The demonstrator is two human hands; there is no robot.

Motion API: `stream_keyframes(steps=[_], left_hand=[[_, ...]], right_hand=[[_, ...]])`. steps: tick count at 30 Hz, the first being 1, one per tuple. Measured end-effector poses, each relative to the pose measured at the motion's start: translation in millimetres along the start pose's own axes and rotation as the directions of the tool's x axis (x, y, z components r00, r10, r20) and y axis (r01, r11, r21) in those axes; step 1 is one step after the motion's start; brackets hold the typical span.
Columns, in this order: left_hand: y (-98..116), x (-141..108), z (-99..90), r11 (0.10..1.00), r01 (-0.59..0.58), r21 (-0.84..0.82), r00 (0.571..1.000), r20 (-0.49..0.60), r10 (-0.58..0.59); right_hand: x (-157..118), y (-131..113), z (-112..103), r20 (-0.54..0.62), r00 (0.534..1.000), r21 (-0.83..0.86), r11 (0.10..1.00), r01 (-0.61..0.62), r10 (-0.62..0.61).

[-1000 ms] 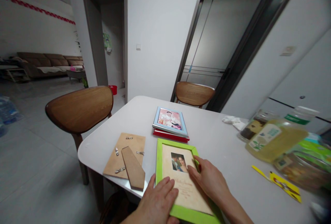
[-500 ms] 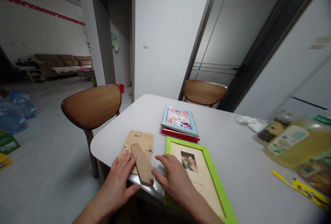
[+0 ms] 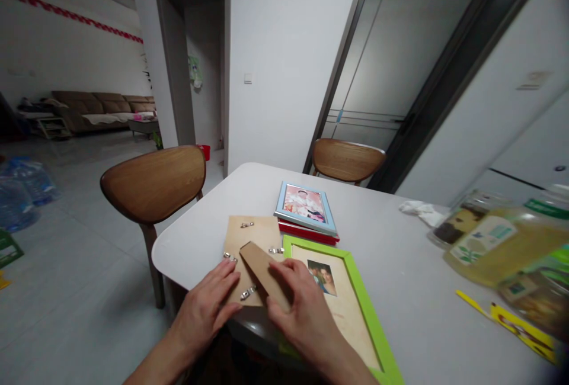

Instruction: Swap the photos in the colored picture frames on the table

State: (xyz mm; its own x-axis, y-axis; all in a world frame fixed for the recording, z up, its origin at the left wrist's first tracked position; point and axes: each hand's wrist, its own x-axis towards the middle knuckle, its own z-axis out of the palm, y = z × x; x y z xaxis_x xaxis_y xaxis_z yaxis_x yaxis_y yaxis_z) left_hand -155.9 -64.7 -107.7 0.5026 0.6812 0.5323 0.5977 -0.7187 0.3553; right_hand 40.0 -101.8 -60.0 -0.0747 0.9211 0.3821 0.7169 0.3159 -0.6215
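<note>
A brown picture-frame backing board (image 3: 255, 228) with several metal clips lies near the table's front left edge. Its hinged support leg (image 3: 262, 266) tilts up from the board. My right hand (image 3: 304, 311) pinches the lower part of this leg between thumb and fingers. At the board's lower left side, my left hand (image 3: 207, 305) holds its edge, fingers by a clip and thumb at the bottom corner. A lime-green picture frame (image 3: 362, 290) with a small photo of two people on a cream sheet lies beside the board, partly under my right forearm.
Behind these, a light-blue picture frame (image 3: 306, 204) rests on a red one (image 3: 306, 232). A large bottle of yellow liquid (image 3: 486, 249), clear jars (image 3: 462, 219), a crumpled tissue (image 3: 422, 212) and a yellow item (image 3: 520, 329) occupy the right side. Wooden chairs (image 3: 155, 180) stand around the table.
The backing board has shifted right and away from the table's front edge. My right hand has closed on the support leg, which is lifted more. The lower clip has come into view.
</note>
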Motion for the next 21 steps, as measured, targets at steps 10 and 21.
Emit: stream_keyframes(steps=[10,21], left_hand=[[79,32,54.7,0.943,-0.081,-0.323,0.966,0.207,0.154],[94,31,54.7,0.956,0.004,-0.295,0.866,0.479,0.145]], right_hand=[[-77,69,-69,-0.136,0.956,-0.188,0.94,-0.283,0.261],[-84,88,-79,-0.038,0.957,-0.235,0.928,-0.29,0.289]])
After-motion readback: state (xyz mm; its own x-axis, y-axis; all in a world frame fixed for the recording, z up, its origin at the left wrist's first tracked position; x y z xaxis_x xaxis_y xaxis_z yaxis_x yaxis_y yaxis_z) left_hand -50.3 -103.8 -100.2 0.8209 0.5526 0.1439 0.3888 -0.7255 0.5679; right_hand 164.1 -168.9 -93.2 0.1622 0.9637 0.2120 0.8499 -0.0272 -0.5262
